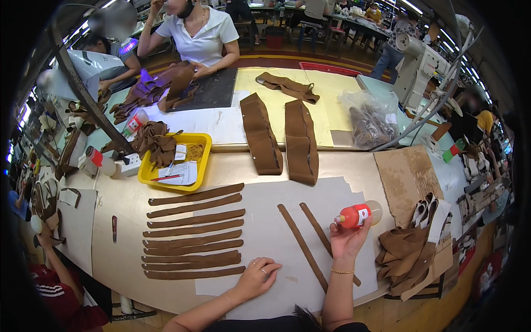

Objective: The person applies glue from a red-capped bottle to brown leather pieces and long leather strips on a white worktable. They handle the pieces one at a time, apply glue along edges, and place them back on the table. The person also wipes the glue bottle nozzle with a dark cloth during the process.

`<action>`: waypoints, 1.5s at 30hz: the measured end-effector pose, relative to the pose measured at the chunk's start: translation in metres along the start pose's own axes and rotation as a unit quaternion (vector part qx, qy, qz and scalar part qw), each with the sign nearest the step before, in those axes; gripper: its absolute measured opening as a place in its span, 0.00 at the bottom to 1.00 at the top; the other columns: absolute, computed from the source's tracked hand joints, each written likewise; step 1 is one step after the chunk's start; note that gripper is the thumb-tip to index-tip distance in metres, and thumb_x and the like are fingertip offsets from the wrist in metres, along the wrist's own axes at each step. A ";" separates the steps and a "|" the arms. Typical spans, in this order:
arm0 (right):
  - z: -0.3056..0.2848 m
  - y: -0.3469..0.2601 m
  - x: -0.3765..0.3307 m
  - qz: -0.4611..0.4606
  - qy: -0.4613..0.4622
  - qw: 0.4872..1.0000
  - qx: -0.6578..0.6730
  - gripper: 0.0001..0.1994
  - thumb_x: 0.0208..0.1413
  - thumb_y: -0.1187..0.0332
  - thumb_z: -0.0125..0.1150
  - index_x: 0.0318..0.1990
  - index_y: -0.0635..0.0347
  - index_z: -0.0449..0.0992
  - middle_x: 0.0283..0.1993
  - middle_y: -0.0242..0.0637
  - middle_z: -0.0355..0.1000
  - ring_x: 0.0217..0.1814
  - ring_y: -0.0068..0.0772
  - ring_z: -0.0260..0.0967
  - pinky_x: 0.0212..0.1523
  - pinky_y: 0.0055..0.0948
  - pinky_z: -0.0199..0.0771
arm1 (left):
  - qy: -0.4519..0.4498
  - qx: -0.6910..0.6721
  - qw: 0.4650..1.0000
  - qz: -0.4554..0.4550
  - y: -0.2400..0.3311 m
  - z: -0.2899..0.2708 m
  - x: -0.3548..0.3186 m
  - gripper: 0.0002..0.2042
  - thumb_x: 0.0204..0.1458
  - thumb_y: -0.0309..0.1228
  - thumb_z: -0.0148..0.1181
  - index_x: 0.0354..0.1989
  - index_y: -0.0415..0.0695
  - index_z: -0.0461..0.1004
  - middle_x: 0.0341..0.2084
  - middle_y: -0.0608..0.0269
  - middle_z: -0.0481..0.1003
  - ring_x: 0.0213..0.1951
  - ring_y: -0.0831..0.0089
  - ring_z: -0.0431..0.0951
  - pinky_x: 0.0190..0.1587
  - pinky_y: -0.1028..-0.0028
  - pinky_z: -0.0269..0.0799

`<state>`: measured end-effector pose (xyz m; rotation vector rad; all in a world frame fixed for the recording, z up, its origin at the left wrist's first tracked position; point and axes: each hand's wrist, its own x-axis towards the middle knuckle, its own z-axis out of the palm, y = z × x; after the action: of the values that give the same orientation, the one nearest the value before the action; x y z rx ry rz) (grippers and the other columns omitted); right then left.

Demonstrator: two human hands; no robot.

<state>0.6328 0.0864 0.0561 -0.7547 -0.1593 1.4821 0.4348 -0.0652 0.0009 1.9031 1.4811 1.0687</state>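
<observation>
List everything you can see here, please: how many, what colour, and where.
Level strips: about nine, brown, table's left half
Slanted strips: two, brown, on grey sheeting
Wide pieces: two, brown, beyond the sheeting
Tray: one, yellow, beyond the level strips
Small tool: one, dark, left of the level strips
Brown pile: one, mostly brown, right side
Plastic bag: one, clear, upper right
Sewing machine: one, white, upper right
People: several, mixed clothing, mostly background
Held bottle: one, red and clear, in right hand
Hands: two, bare; left on sheeting, right raised
</observation>
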 end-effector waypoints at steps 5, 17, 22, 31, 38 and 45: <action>0.009 -0.002 0.002 0.004 -0.022 1.000 0.010 0.24 0.54 0.38 0.52 0.42 0.50 0.69 0.32 0.29 0.69 0.28 0.29 0.67 0.27 0.26 0.62 | -0.011 -0.088 0.991 -0.100 0.016 -0.044 0.046 0.10 0.51 0.29 0.61 0.42 0.46 0.75 0.23 0.63 0.65 0.24 0.75 0.66 0.27 0.75 0.64; -0.001 -0.003 0.008 0.003 -0.039 0.999 0.021 0.25 0.54 0.39 0.53 0.44 0.50 0.70 0.33 0.29 0.70 0.29 0.29 0.68 0.25 0.26 0.64 | -0.205 0.190 0.960 0.026 0.111 -0.172 0.288 0.38 0.48 0.30 0.55 0.70 0.50 0.46 0.16 0.55 0.70 0.22 0.64 0.72 0.28 0.66 0.66; -0.005 -0.004 0.011 0.010 -0.037 0.999 0.029 0.25 0.56 0.39 0.51 0.45 0.50 0.69 0.34 0.32 0.70 0.28 0.32 0.68 0.24 0.28 0.66 | -0.263 0.204 0.942 0.046 0.104 -0.159 0.312 0.40 0.47 0.29 0.54 0.71 0.51 0.43 0.22 0.50 0.73 0.26 0.61 0.74 0.32 0.63 0.68; -0.005 -0.005 0.009 0.009 -0.036 0.999 0.036 0.25 0.56 0.39 0.50 0.45 0.51 0.69 0.33 0.32 0.70 0.28 0.32 0.67 0.24 0.28 0.65 | -0.308 0.200 0.930 -0.018 0.080 -0.144 0.307 0.41 0.46 0.31 0.55 0.71 0.54 0.45 0.32 0.49 0.77 0.30 0.61 0.78 0.32 0.65 0.73; -0.007 -0.005 0.010 0.009 -0.039 0.999 0.026 0.25 0.56 0.38 0.50 0.44 0.51 0.69 0.32 0.32 0.69 0.28 0.32 0.67 0.25 0.28 0.64 | -0.325 0.196 0.924 -0.041 0.085 -0.147 0.308 0.40 0.48 0.28 0.54 0.71 0.53 0.42 0.43 0.45 0.75 0.38 0.58 0.78 0.41 0.65 0.72; -0.004 -0.004 0.009 0.017 -0.035 0.999 0.028 0.25 0.56 0.39 0.50 0.43 0.52 0.69 0.32 0.32 0.69 0.28 0.31 0.67 0.25 0.28 0.63 | -0.321 0.214 0.921 -0.052 0.076 -0.149 0.307 0.40 0.48 0.29 0.55 0.70 0.52 0.43 0.48 0.45 0.74 0.43 0.56 0.77 0.46 0.65 0.72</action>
<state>0.6396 0.0936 0.0524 -0.6637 -0.1595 1.5397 0.3870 0.1949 0.2296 2.1364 1.4538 0.0206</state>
